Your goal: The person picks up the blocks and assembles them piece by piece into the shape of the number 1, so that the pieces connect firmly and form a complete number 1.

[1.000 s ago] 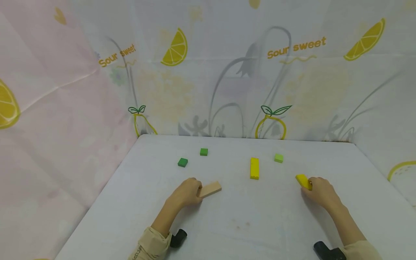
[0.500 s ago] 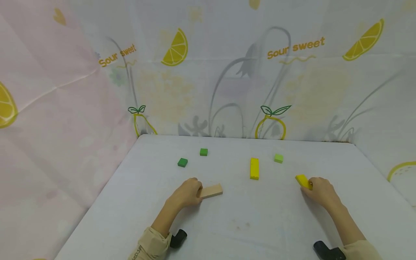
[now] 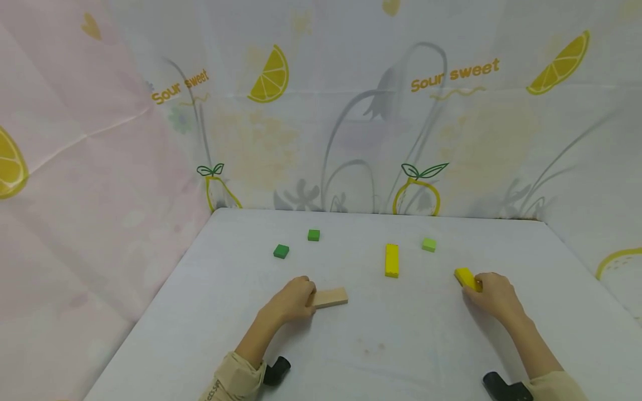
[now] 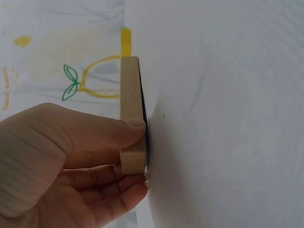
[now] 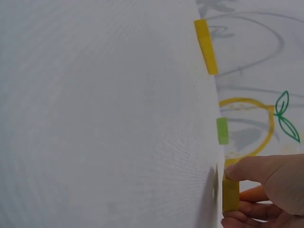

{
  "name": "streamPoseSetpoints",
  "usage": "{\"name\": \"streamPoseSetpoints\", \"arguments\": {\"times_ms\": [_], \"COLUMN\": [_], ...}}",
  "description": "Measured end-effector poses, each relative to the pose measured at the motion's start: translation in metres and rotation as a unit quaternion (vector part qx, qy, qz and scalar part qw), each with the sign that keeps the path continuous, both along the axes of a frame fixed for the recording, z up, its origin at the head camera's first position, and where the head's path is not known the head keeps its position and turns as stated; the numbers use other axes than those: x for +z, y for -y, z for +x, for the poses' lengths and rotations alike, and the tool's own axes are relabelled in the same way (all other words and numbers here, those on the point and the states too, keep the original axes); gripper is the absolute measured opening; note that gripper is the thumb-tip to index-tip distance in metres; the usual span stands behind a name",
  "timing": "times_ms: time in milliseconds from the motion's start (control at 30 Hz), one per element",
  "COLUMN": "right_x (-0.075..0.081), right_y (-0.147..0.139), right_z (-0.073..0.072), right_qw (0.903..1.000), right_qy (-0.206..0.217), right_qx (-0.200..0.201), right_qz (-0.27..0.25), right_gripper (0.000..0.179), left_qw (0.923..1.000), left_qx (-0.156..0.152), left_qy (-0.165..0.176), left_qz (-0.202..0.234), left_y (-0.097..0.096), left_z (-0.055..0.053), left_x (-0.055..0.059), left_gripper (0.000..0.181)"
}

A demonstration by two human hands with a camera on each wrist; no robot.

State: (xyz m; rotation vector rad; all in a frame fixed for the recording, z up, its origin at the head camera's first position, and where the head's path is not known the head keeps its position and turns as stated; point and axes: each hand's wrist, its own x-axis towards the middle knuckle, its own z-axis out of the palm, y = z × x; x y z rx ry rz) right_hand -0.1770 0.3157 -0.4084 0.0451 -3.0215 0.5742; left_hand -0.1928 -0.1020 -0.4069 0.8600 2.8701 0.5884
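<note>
My left hand [image 3: 294, 301] pinches one end of a plain wooden block [image 3: 331, 298], its long side pointing right across the table. In the left wrist view the thumb lies on the wooden block [image 4: 131, 92] and the other fingers are beneath it. On the right, my right hand [image 3: 496, 295] grips a yellow block [image 3: 465, 277] between thumb and fingers; the right wrist view shows that yellow block [image 5: 231, 194] close to the tabletop. Another long yellow block [image 3: 392, 260] lies between the two hands, farther back.
Two dark green blocks, one nearer [image 3: 281, 252] and one farther [image 3: 314, 235], lie at the back left of the white table [image 3: 401, 345]. A light green block [image 3: 428, 245] lies at the back right. A printed cloth [image 3: 321, 139] hangs behind the table.
The wooden block in my left hand has turned, its free end swinging toward me and slightly right. My right hand and its yellow block stay nearly in place.
</note>
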Motion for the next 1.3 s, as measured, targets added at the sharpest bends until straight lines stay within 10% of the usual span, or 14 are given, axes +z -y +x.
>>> {"name": "streamPoseSetpoints", "arguments": {"times_ms": [1300], "right_x": [0.001], "right_y": [0.004], "right_z": [0.006], "right_qw": [1.0], "right_qy": [-0.001], "right_qx": [0.001], "right_qz": [-0.008], "right_gripper": [0.029], "left_qw": [0.9988], "left_qx": [-0.045], "left_qy": [-0.019], "left_qz": [-0.005], "left_y": [-0.016], "left_z": [0.01], "left_x": [0.001], "left_gripper": [0.024]}}
